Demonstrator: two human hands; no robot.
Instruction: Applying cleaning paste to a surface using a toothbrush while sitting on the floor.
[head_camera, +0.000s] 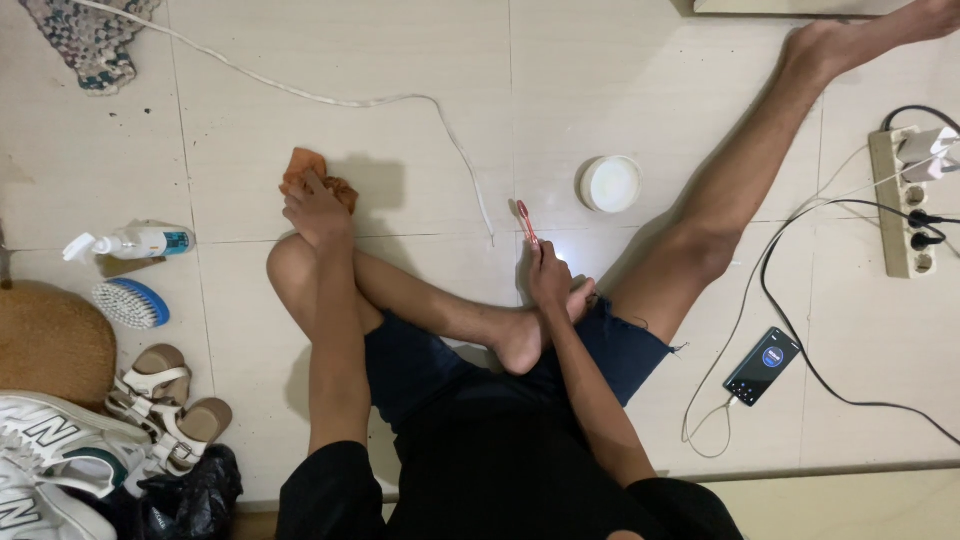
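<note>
A: Left hand (312, 212)?
B: Pressed down, fingers closed on an orange cloth (312, 172) lying on the tiled floor (420, 60), beyond the bent knee.
A: Right hand (548, 275)?
B: Closed around a red toothbrush (526, 224), head pointing away, near a round white lid (610, 184).
A: Nearby items?
B: Spray bottle (135, 242), blue scrub brush (130, 302), sandals (165, 400), all left

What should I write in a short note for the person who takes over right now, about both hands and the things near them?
Left hand: pressed on an orange cloth on the floor tiles.
Right hand: holds a pink toothbrush, head pointing away from the body.
Round white tub: on the floor ahead of the right hand.
Spray bottle, blue brush, sandals and white sneakers: at the left, untouched.
Done: cloth and toothbrush are in hand.
Left: no shoe is in either hand.
</note>
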